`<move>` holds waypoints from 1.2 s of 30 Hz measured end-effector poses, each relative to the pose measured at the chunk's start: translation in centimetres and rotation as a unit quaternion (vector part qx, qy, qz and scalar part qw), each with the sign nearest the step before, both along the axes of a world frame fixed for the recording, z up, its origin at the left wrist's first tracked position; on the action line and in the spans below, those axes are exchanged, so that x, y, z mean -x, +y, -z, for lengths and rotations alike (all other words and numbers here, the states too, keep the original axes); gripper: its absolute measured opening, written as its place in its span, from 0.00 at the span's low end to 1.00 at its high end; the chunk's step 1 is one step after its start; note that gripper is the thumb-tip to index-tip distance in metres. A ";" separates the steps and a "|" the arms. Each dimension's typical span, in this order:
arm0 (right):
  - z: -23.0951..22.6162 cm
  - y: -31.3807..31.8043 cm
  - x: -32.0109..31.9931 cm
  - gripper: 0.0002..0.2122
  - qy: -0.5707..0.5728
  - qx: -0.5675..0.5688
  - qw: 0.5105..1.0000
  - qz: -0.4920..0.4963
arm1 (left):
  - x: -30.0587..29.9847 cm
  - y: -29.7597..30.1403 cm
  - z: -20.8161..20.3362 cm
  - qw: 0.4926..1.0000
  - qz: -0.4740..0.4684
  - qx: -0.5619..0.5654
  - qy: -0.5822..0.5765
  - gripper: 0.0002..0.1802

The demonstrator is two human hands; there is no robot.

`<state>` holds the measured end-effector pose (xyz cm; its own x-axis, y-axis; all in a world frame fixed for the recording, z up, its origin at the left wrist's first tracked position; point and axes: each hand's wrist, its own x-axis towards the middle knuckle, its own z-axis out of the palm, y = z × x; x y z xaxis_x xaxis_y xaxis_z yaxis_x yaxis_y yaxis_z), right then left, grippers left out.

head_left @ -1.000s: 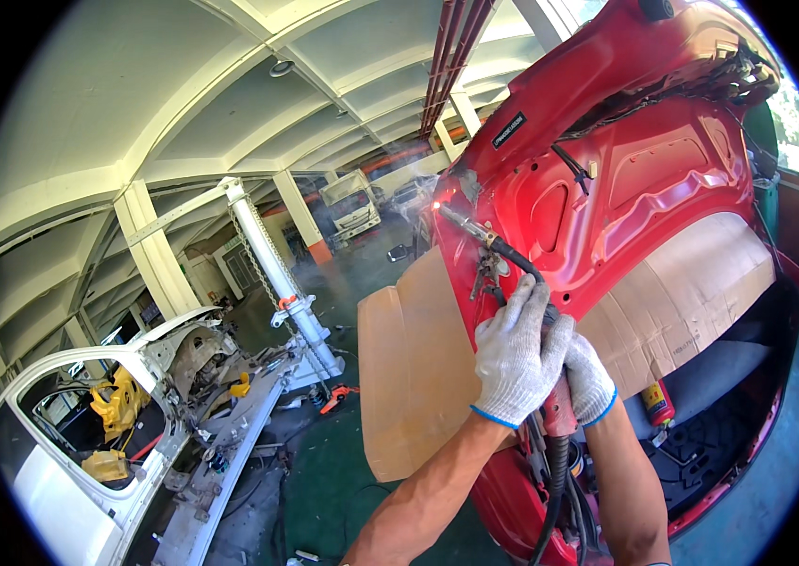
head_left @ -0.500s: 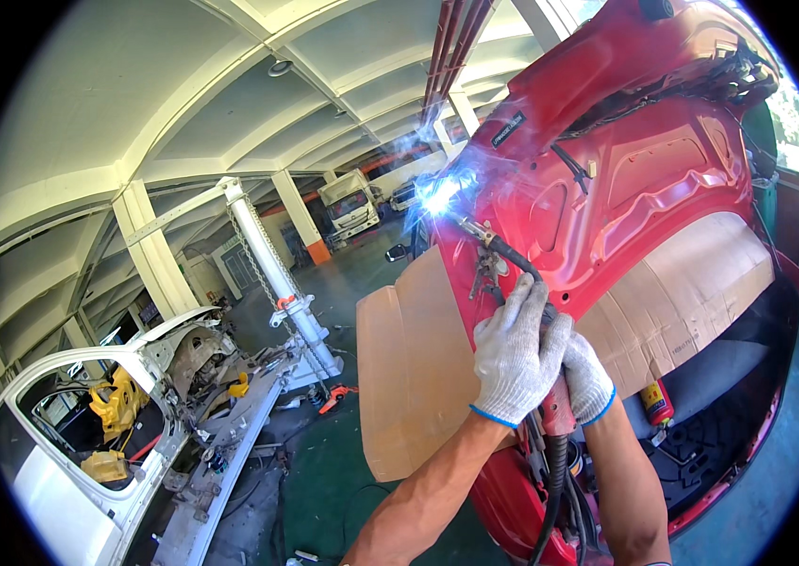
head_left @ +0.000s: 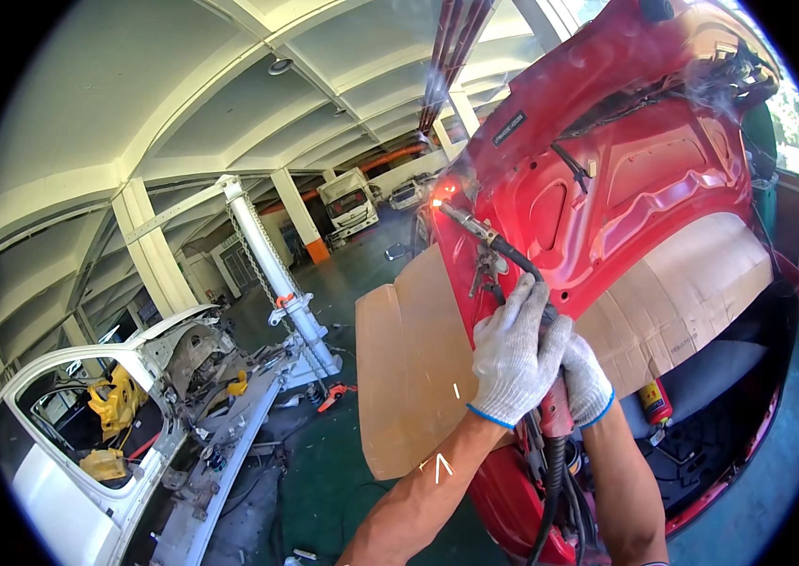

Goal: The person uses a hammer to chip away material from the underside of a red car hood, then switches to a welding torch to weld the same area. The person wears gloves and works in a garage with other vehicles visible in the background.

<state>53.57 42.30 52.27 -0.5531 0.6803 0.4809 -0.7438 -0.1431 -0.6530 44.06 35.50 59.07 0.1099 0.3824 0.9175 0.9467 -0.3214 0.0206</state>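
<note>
- From my head view, looks like welding on a raised red lid [head_left: 645, 174].
- Torch [head_left: 516, 255]: aimed up and left, nozzle end right by the lid's left edge; red handle [head_left: 558, 407] lower down, hose [head_left: 560, 460] trailing below.
- My left hand [head_left: 519, 351], gloved: closed over the front of the torch's handle.
- My right hand [head_left: 588, 377], gloved: clamped on the handle too, just behind the left; some fingers hidden.
- Progress: at least some heat is in, since an orange glow [head_left: 443, 195] sits at the nozzle tip. No bright arc showing. Bright streaks, probably sparks [head_left: 439, 467], over my left forearm; thin smoke near the lid.
- Left to do: my guess, mid-job, not finished, as torch is at the edge and the spot is hot. Seam too small to read; can't tell how much remains.
- Cardboard [head_left: 720, 292] lies across the boot opening, probably as a shield; more cardboard [head_left: 414, 373] left of the lid.
- Boot [head_left: 760, 434]: red bottle [head_left: 656, 403] lying tilted, dark moulded liner [head_left: 692, 460]; deeper contents shadowed.
- White cab [head_left: 50, 486], far left: yellow parts [head_left: 116, 404] inside, seen through the window opening.
</note>
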 end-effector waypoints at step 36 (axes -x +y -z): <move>-0.6 0.0 -0.2 0.20 0.007 -0.008 1.000 -0.028 | 0.0 -0.1 -0.2 1.000 -0.022 -0.004 0.003 0.26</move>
<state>53.77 42.33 52.88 -0.5835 0.6405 0.4994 -0.7440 -0.1751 -0.6448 44.09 35.42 59.28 0.0993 0.3805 0.9195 0.9601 -0.2793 0.0119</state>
